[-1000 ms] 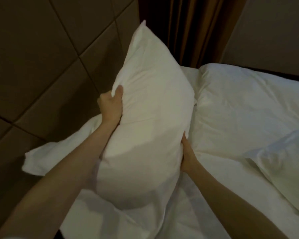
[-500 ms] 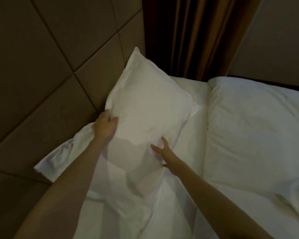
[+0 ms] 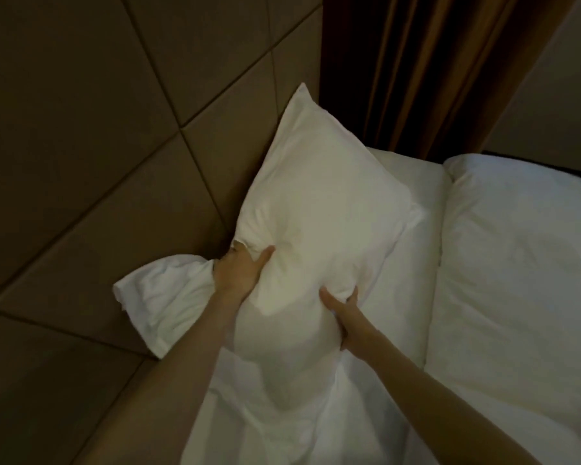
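A plump white pillow (image 3: 322, 209) leans against the padded headboard (image 3: 114, 135) at the head of the bed. My left hand (image 3: 240, 271) grips the pillow's left edge, thumb pressed into the front and fingers hidden behind the fabric. My right hand (image 3: 344, 313) grips the lower right part of the pillow, bunching the cover between thumb and fingers. A second white pillow (image 3: 161, 297) lies behind and to the left, partly covered by my left forearm.
A thick white duvet (image 3: 517, 280) covers the bed to the right, over a white sheet (image 3: 413, 263). Brown curtains (image 3: 416, 68) hang behind the bed's far corner. The padded wall panels fill the left side.
The pillow went from held up in the air to leaning on the headboard. Both hands shifted: the right hand, open on the front half a second ago, now grips the cover.
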A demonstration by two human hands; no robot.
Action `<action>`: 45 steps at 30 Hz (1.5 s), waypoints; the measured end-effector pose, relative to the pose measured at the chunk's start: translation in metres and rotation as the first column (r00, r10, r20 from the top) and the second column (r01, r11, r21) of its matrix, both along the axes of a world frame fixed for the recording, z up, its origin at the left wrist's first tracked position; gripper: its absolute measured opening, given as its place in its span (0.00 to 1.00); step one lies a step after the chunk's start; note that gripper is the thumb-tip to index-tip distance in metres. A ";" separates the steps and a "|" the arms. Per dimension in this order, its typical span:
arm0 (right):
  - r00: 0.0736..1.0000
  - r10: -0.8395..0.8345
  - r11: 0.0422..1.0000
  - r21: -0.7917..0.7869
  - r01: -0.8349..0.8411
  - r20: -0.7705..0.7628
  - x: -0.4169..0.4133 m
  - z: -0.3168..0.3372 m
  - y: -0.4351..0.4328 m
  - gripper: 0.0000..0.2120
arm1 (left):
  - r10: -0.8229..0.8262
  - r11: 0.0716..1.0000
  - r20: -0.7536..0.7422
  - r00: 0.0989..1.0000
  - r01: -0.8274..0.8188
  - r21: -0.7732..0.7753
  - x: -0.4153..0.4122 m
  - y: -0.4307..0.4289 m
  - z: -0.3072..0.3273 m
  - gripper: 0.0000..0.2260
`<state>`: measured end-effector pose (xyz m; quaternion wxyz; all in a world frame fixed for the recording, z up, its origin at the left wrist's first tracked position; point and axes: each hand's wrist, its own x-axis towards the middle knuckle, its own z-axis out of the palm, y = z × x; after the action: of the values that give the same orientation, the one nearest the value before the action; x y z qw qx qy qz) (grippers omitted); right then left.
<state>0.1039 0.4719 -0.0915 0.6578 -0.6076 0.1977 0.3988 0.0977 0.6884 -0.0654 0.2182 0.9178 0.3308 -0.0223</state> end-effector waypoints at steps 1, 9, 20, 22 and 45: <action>1.000 -0.012 1.000 0.028 0.012 0.001 0.002 -0.002 -0.001 0.58 | 0.020 0.998 0.033 0.999 -0.018 -0.052 0.002 -0.003 0.001 0.37; 0.965 -0.259 0.938 0.248 0.243 0.034 0.012 0.012 -0.004 0.41 | 0.261 0.903 0.531 0.806 -0.009 -0.429 0.023 -0.034 0.057 0.12; 0.914 -0.405 0.834 0.426 0.351 0.039 0.108 0.084 -0.004 0.29 | 0.022 0.906 0.841 0.541 0.345 -0.245 0.118 -0.068 0.181 0.16; 0.909 -0.403 0.835 0.450 0.317 0.108 0.138 0.099 -0.002 0.24 | -0.012 0.929 0.853 0.522 0.322 -0.185 0.138 -0.068 0.199 0.11; 0.952 -0.011 0.997 -0.073 0.035 0.304 0.286 0.006 0.056 0.41 | -0.352 0.814 -0.068 0.934 0.340 0.471 0.224 0.067 0.080 0.22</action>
<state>0.3897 0.5282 -0.0858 0.6608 -0.6845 0.1167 0.2850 0.3215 0.7551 0.0145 -0.0176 0.9879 0.1513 0.0306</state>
